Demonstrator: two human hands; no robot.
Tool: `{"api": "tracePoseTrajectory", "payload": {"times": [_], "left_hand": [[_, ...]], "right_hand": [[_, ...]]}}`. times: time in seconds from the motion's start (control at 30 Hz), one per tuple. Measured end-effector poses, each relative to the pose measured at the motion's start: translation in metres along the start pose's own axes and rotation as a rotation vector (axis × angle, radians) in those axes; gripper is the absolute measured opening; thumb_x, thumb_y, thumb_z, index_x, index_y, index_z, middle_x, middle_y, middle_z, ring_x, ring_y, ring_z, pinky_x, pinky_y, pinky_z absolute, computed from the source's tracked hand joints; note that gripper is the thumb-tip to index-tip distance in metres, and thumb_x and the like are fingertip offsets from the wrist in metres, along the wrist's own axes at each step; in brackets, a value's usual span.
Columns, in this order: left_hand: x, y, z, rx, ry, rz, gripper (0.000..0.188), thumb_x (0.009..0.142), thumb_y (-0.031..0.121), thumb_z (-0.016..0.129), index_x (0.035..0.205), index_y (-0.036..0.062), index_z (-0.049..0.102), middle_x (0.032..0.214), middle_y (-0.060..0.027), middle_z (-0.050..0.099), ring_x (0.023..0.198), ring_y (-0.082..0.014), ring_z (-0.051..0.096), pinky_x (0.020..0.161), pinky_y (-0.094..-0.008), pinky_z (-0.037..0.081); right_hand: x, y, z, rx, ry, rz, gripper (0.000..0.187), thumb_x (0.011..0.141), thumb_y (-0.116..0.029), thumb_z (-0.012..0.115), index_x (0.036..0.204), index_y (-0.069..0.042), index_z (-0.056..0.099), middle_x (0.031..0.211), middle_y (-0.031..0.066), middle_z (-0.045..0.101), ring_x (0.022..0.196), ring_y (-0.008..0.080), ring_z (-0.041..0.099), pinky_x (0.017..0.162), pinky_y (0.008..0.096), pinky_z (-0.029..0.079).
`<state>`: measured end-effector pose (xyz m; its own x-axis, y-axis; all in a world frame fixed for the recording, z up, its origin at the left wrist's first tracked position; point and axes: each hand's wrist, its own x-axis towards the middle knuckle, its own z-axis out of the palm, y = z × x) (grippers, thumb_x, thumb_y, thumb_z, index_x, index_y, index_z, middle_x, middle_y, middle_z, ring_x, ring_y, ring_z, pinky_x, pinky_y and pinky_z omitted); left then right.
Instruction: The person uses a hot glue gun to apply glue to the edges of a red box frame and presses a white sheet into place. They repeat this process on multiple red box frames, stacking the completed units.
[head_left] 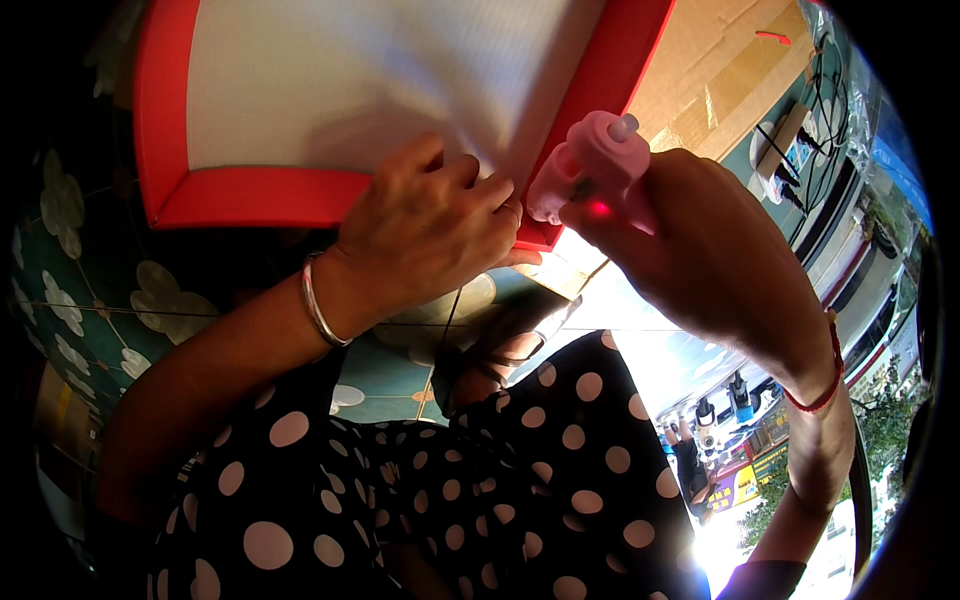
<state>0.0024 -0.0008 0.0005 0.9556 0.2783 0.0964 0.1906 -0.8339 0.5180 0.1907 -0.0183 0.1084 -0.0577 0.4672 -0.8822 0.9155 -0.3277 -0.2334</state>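
A large red-rimmed box (270, 193) with a whitish inside bottom fills the upper left. At its near right corner my left hand (430, 225) is closed over the red wall, the fingers curled inward and the fingertips partly hidden. My right hand (690, 235) is wrapped round a pink hot glue gun (598, 160) just to the right of that corner. A whitish glue stick (624, 128) pokes out of the gun's back end, and a small red light glows on its side. Its nozzle is hidden from view.
A brown cardboard sheet (725, 75) with tape lies at the upper right. Beyond it are a power strip (782, 155) and black cables (822, 105). Green floor tiles (100, 290) with pale cloud shapes show below the box. My dotted clothing (440, 490) covers the lap.
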Motion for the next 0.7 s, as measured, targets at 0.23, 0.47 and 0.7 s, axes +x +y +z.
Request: {"api": "tracePoseTrajectory", "payload": {"times": [0.23, 0.47, 0.7], "left_hand": [[0.0, 0.0, -0.002, 0.041, -0.059, -0.002, 0.044, 0.07, 0.054, 0.067, 0.077, 0.0107, 0.068, 0.071, 0.0052, 0.058, 0.064, -0.0102, 0.057, 0.067, -0.0277, 0.039], [0.0, 0.001, 0.001, 0.04, -0.071, -0.001, 0.041, 0.073, 0.051, 0.067, 0.072, 0.0102, 0.066, 0.073, 0.0031, 0.059, 0.067, -0.0115, 0.058, 0.067, -0.0284, 0.04], [-0.003, 0.002, 0.001, 0.008, -0.082, -0.043, 0.036, 0.072, 0.046, 0.071, 0.073, 0.0097, 0.066, 0.072, 0.0023, 0.058, 0.07, -0.0136, 0.06, 0.06, -0.029, 0.046]], "right_hand": [[-0.008, 0.017, -0.012, 0.12, 0.122, -0.263, 0.027, 0.096, -0.027, 0.052, 0.108, -0.003, 0.057, 0.098, 0.0132, 0.066, 0.075, 0.0209, 0.066, 0.067, 0.0338, 0.055], [-0.028, 0.034, -0.002, 0.613, 0.215, -0.265, 0.033, 0.092, -0.02, 0.058, 0.119, -0.003, 0.056, 0.104, 0.0132, 0.065, 0.084, 0.0174, 0.064, 0.071, 0.0313, 0.055], [-0.045, 0.037, 0.028, 0.789, 0.108, -0.08, 0.031, 0.088, -0.007, 0.059, 0.119, 0.0, 0.057, 0.115, 0.0163, 0.063, 0.107, 0.0256, 0.063, 0.09, 0.0382, 0.053]]}}
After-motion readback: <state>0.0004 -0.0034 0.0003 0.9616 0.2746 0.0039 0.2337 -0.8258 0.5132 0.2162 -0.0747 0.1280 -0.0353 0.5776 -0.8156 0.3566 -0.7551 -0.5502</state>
